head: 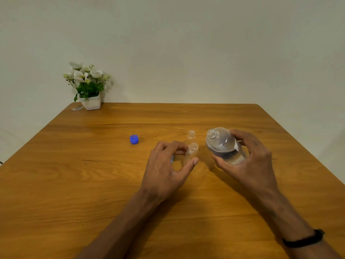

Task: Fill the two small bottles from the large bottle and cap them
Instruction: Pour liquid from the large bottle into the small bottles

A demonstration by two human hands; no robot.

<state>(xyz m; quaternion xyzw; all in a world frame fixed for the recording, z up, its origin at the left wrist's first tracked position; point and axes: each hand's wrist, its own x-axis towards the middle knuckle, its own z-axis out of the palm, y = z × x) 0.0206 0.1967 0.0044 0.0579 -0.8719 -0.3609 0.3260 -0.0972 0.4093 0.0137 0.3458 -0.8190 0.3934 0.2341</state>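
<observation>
Two small clear bottles stand uncapped near the table's middle. My left hand [168, 165] holds the nearer small bottle [192, 152] between fingers and thumb. The farther small bottle [191, 136] stands just behind it, untouched. My right hand [250, 159] grips the large clear bottle [222, 143], which is uncapped, holds some water, and tilts with its mouth toward the small bottles. A blue cap [134, 139] lies on the table to the left. A bit of blue [172, 159] shows behind my left fingers; what it is I cannot tell.
A white pot of white flowers [87, 86] stands at the table's far left corner, with a small clear scrap [77, 108] beside it. The wooden table [93, 184] meets a plain wall at the back. A black band [306, 240] circles my right wrist.
</observation>
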